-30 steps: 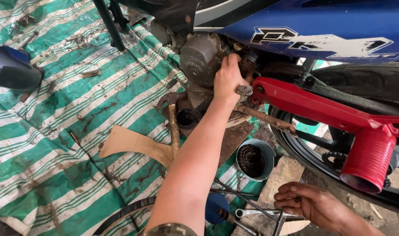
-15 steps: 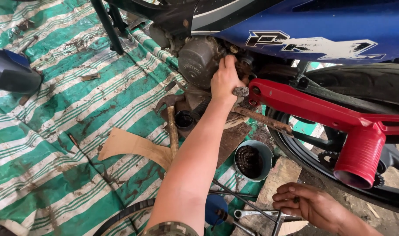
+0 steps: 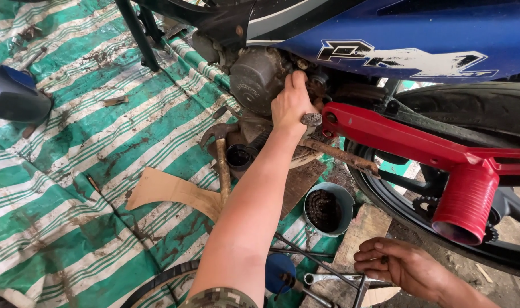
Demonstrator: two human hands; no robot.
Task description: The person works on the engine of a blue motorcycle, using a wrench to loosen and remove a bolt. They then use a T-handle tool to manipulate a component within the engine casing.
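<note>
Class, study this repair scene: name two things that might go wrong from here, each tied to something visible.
The left hand works in the tight gap between the grey engine casing and the red swingarm, so fingers might get pinched or scraped. The small grey tub of bike chain sits right beside the forearm and might get knocked over onto the green striped tarp.

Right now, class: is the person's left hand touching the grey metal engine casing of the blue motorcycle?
Touching. The head view shows the left hand pressed against the grey engine casing, fingers resting on its edge with no gap showing.
</note>
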